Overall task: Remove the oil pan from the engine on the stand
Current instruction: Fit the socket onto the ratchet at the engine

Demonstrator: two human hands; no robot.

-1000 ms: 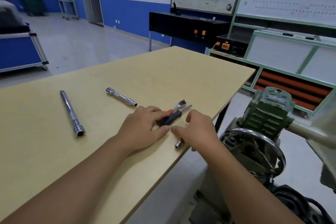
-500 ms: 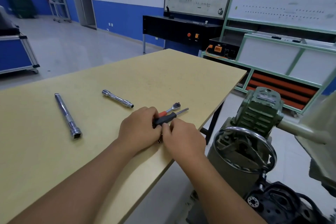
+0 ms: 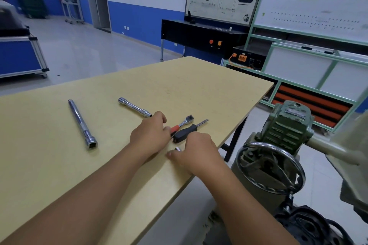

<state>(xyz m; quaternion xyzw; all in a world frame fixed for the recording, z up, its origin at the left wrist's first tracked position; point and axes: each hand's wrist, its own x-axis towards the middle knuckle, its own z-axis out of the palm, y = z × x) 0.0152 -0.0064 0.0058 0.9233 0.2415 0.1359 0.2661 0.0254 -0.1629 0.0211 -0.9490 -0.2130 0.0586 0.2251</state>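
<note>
Sitting at 4 o'clock, engine stand [image 3: 286,145]; oil pan not visible. Table [image 3: 179,85] holds ratchet [image 3: 182,124], grip unclear under left hand [image 3: 149,137]. Right hand [image 3: 199,149] pinches small socket [image 3: 177,149]; could roll off near edge.

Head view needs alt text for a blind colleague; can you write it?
Two hands, left hand and right hand, reach for a black-handled driver and ratchet on a wooden table; two metal bars lie left.

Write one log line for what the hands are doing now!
left hand: on ratchet | right hand: touching black-handled driver, over socket | oil pan: not started
</note>
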